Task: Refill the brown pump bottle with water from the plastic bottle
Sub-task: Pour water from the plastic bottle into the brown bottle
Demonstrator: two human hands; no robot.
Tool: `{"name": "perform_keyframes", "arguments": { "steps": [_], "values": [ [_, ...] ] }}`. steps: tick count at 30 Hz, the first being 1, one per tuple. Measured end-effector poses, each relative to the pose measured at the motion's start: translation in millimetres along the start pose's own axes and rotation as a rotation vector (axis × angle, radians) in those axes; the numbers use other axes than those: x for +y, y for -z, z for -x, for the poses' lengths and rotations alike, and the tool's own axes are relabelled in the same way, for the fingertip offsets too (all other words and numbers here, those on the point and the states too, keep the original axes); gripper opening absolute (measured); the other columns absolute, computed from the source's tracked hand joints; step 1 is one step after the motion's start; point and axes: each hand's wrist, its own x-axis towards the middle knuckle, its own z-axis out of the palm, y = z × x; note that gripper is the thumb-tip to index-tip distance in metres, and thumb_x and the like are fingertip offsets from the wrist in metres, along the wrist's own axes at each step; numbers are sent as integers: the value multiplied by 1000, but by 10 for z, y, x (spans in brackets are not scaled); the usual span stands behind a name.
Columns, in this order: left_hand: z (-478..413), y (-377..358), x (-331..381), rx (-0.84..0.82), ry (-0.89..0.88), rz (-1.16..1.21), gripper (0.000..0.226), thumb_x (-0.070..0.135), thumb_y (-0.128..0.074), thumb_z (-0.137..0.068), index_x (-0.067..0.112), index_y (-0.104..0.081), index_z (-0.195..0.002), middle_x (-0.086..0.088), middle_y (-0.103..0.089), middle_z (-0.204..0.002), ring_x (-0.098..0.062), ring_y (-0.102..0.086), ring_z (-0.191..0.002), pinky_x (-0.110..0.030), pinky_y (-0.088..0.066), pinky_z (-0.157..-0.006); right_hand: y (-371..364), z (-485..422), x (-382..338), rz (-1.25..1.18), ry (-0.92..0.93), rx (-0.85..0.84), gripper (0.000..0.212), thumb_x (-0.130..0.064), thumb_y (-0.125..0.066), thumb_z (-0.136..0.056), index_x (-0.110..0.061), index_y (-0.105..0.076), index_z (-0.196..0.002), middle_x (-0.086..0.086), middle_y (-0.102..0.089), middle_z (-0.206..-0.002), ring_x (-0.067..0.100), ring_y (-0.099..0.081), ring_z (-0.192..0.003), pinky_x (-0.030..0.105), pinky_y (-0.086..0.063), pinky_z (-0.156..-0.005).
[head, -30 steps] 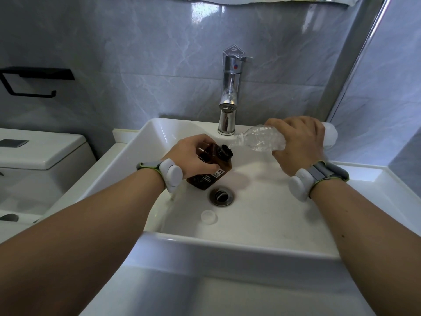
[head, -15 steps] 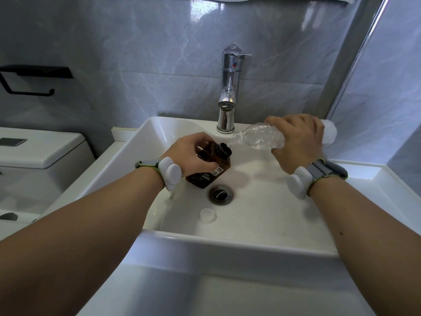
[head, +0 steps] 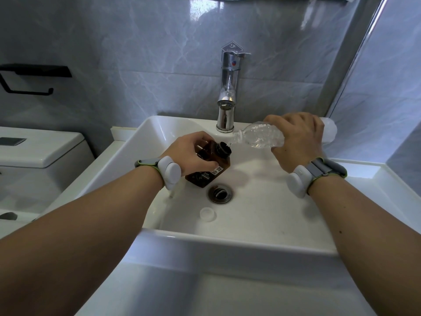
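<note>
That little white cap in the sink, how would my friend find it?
Look into the white sink and find the dark round drain in its floor. Just in front of the drain, slightly left, lies the small white cap. It is the only loose thing there that no hand holds.

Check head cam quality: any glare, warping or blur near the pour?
Head view: window glare on the wall tiles; wide-angle warp bows the sink rim and forearms; plastic bottle and brown pump bottle reasonably sharp; soft shadow under the hands; the pour itself too small to resolve.
</note>
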Motion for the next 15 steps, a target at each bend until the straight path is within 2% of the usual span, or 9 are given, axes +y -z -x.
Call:
{"name": "perform_keyframes", "arguments": {
  "steps": [7,15],
  "values": [
    [7,0,3,-2,4,9,54,44,-85,-63,38,-68,-114,17,-74,-104,-8,-75,-93,-30,-63,-84,14,-2,-6,-9,-3,-10,61,-7,-79,-78,-32,-66,-132,3,-64,-125,33,-48,-128,45,-19,-115],
    [15,-2,26,-4,6,10,56,38,-86,-65,31,-69,-117,15,-74,-104,-11,-75,-94,-32,-62,-87,18,3,-7,-14,3,-25,63,-7,-79,-76,-33,-64,-132,2,-63,-126,33,-46,-129,45,-19,-115]
  ]
}}
